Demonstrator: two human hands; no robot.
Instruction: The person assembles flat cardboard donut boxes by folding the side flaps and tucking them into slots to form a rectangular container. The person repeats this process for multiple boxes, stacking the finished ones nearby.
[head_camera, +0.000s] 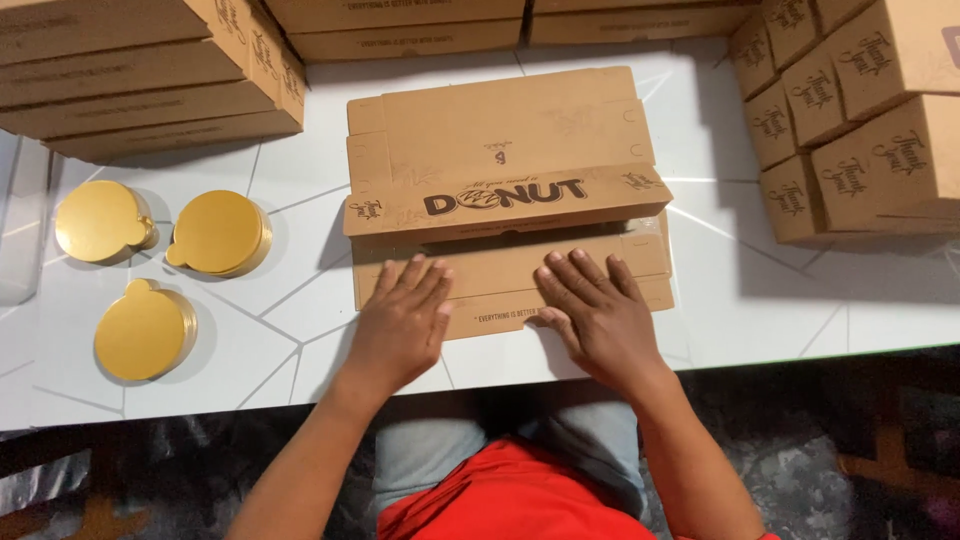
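Both palms flat, L hand (402, 325) & R hand (597, 318) pressing brown cardboard box (505, 185)

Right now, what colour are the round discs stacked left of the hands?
Shiny gold; the three stacks of discs show best in the head view.

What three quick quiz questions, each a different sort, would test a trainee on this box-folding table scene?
1. True or false: both hands rest flat on the cardboard box.
2. How many stacks of gold round boards lie on the table?
3. The gold boards lie nearer which hand: A left, B right?

Key:
1. True: left hand and right hand press the flat cardboard box.
2. Three gold boards stacks.
3. A; they lie on the white table.
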